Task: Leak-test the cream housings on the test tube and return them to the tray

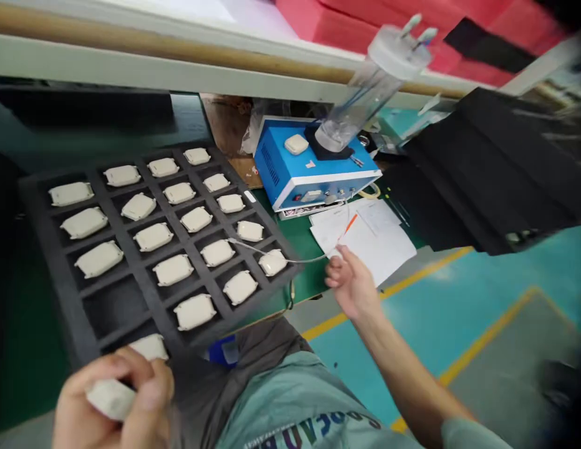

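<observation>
In my left hand (115,399), at the lower left, the fingers are closed round a small off-white rounded casing (111,399). That hand is over the near corner of a black compartment tray (140,265). Off-white casings with small lugs at their corners, like this casing (173,270), lie one to a compartment. One compartment (115,307) near my left hand holds none. To the right of the tray, my right hand (353,277) has thumb and finger pinched at a thin pale cord (304,260), which stretches back over the tray. An orange-tipped slim piece (350,223) shows just beyond the fingertips.
A blue box device (309,165) stands behind, with a clear cylinder (360,93) and another casing (296,144) on top. Paper sheets (384,240) lie before it. Black foam sheets (496,168) are stacked at right. A shelf edge (178,56) crosses above the bench.
</observation>
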`<state>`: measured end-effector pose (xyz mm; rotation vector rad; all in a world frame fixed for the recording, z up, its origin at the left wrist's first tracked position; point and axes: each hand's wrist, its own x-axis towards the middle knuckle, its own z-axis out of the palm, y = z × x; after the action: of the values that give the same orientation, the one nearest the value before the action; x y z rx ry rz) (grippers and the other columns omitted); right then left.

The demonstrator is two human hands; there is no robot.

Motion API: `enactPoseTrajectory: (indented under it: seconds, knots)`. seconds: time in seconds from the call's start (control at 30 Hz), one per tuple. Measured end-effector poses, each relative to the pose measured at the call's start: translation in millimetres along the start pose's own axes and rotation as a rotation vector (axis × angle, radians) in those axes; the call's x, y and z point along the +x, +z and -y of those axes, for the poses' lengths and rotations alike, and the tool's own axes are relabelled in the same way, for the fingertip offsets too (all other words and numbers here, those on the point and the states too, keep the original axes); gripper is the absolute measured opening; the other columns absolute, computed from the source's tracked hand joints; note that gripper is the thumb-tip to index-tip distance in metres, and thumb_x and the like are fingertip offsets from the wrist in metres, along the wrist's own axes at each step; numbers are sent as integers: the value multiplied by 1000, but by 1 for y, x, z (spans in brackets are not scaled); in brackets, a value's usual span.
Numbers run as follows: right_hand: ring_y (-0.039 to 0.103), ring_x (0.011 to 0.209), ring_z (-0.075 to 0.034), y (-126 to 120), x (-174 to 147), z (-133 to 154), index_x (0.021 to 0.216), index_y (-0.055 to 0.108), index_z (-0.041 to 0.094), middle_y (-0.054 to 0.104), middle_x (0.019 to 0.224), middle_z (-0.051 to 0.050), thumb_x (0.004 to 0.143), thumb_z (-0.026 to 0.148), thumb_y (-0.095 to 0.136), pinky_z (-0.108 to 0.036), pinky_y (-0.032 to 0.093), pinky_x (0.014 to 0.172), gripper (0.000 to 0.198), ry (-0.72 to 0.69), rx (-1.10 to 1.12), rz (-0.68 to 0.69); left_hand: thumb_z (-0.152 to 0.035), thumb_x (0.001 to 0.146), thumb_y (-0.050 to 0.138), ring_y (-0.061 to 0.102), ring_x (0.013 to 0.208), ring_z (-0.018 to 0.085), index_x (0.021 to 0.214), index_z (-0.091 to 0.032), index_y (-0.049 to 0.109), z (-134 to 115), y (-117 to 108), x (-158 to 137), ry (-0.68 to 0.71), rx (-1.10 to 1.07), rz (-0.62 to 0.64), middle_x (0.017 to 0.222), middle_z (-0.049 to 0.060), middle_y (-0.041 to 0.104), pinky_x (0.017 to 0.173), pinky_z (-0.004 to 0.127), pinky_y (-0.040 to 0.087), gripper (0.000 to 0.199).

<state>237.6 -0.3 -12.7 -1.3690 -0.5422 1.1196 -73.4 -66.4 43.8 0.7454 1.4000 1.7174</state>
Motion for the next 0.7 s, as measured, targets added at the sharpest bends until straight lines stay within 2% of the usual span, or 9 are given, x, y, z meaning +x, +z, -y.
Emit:
enactPoseTrajectory:
  seconds: [0.07, 0.1, 0.27, 0.37, 0.47, 0.53, 0.6, 0.7]
  knots:
    - [37, 45, -10, 2, -1, -13, 94, 64, 27, 43, 63, 9, 82, 63, 75, -22, 31, 37, 39, 122, 92, 258, -18, 66, 86, 36, 42, 9, 89, -21, 64, 0, 19, -12, 143, 2, -17, 55, -7, 50, 39, 24, 28, 31]
    - [37, 47, -10, 8, -3, -14, 95, 66, 27, 44, 64, 8, 83, 61, 75, -22, 33, 38, 37, 136, 152, 352, -17, 67, 84, 35, 41, 9, 88, -20, 64, -2, 29, -18, 179, 13, -17, 55, -7, 51, 38, 23, 27, 29]
    - [45, 51, -11, 50, -17, 16, 88, 70, 25, 53, 64, 6, 74, 50, 87, -23, 41, 43, 33, 135, 461, 663, -16, 69, 86, 37, 43, 7, 90, -21, 59, -20, 71, -43, 140, 55, -42, 54, -10, 47, 40, 16, 29, 34]
    - [50, 52, -11, 69, -24, 32, 90, 73, 25, 58, 63, 6, 74, 50, 86, -24, 46, 46, 32, 76, 449, 843, -24, 69, 84, 47, 49, 8, 91, -19, 63, -23, 80, -40, 64, -5, -67, 65, -5, 59, 43, 17, 38, 31]
    - [55, 56, -10, 86, -27, 32, 92, 75, 24, 60, 64, 7, 82, 46, 81, -22, 50, 50, 25, -5, 400, 869, -25, 69, 73, 63, 60, 13, 94, -16, 68, -17, 81, -22, 47, -35, -95, 79, 2, 69, 52, 21, 49, 27]
    - [57, 60, -10, 98, -26, 27, 94, 77, 24, 61, 67, 7, 85, 41, 79, -20, 50, 52, 19, -53, 383, 833, -20, 68, 71, 70, 69, 16, 101, -16, 69, -12, 82, -6, 63, -1, -117, 85, 4, 74, 59, 22, 54, 34]
    - [60, 66, -10, 111, -24, 20, 95, 78, 24, 65, 78, 5, 85, 39, 80, -20, 51, 54, 18, -110, 367, 784, -20, 69, 75, 75, 77, 18, 109, -17, 67, -5, 86, 7, 89, 40, -113, 92, 4, 77, 67, 24, 58, 41]
    - [68, 81, -14, 127, -22, 7, 96, 74, 23, 71, 103, 0, 87, 45, 80, -23, 59, 64, 24, -164, 360, 713, -31, 70, 85, 79, 85, 19, 114, -18, 63, 6, 91, 21, 110, 56, -53, 101, 4, 77, 75, 26, 62, 50]
